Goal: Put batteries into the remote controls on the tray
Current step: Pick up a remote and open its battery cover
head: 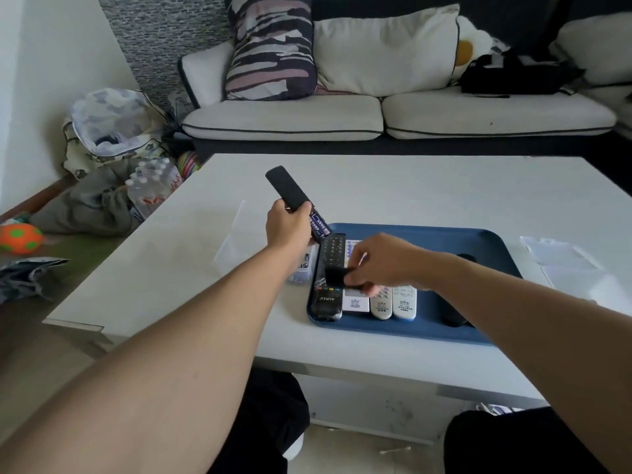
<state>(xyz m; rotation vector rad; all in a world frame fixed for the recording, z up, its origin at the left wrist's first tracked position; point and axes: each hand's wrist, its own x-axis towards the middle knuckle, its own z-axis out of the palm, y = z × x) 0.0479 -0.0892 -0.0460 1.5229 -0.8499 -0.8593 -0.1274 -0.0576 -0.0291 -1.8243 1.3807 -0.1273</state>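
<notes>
blue tray (444,331) holding four remotes (355,304), clear box (236,241) beside

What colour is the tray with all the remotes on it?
Blue. The tray shows best in the head view, the only one.

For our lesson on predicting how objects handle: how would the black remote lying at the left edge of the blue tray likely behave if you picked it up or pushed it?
The black remote looks like a long, flat, rigid slab, so it should probably stay stiff and slide rather than roll. It seems to sit in glossy clear wrap, so it may be slippery. It lies against the blue tray rim, which would likely block a leftward push.
</notes>
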